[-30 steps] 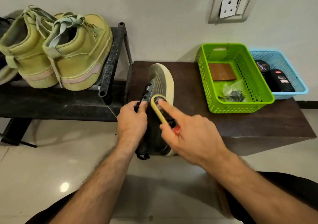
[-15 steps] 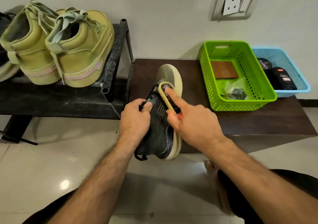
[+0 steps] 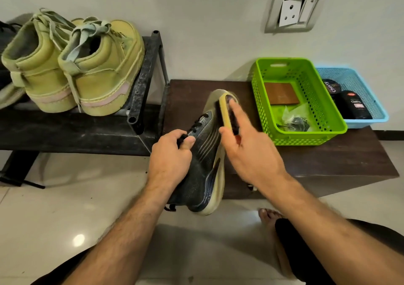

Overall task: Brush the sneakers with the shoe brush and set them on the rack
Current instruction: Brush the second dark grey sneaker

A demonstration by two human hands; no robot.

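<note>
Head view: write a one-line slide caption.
Left hand grips a dark sneaker by its laces while the right hand holds a yellow shoe brush against its toe.

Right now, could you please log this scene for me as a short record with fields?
left hand: left hand grips the dark sneaker at its laces
right hand: right hand holds the shoe brush against the sneaker's toe end
rack: shoe rack holds a pair of green high-tops
bench: green basket, blue basket

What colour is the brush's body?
Pale yellow shoe brush, seen in the head view.
</note>
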